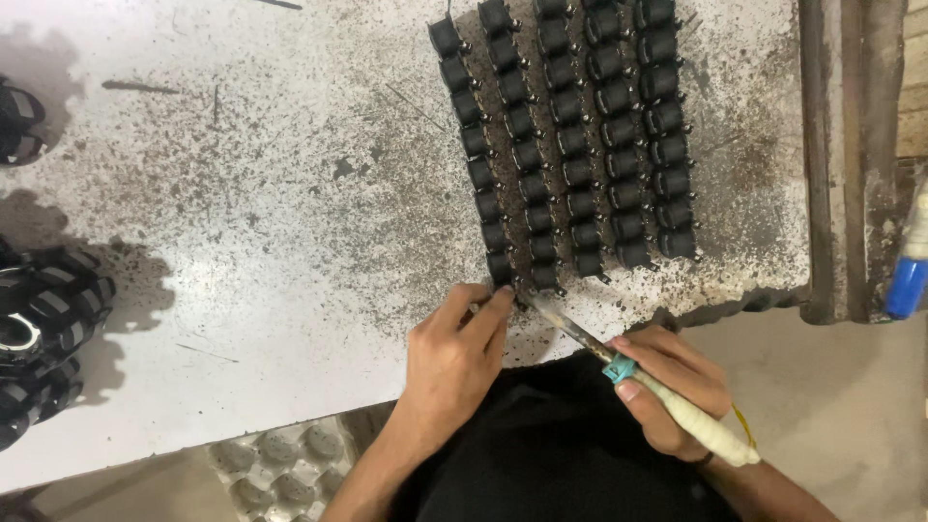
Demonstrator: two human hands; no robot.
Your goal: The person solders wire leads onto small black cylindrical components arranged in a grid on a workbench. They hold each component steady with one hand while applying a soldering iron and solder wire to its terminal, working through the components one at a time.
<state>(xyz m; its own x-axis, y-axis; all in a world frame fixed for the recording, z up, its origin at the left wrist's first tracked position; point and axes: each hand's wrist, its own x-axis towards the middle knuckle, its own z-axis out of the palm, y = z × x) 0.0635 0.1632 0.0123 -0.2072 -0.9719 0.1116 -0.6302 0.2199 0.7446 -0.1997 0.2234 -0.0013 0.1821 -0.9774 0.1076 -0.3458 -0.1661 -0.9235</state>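
**Iron tip at near end of coil rows**

Soldering iron (628, 372) held slantwise, long axis running from lower right up to upper left, metal tip aimed at the nearest black coil (503, 271) in the leftmost row. Handle wrapped in pale tape, teal collar at the front of the grip.

Right hand (672, 387) closed fully around the taped handle, thumb along the top. Left hand (454, 353) fingers drawn together, fingertips (501, 298) pressed on or just beside that nearest coil; whether pinching it, cannot tell.

Coil rows (575, 145) laid in five parallel lines, slanting away toward the top edge, close-packed.

Worktable (242, 242) pale, heavily speckled with dark residue, chipped at the near edge. More black parts (39, 319) heaped at far left. Grey moulded tray (280, 469) below the table edge. Blue-and-white tube (911, 261) at far right beside a rusty metal rail (841, 155).
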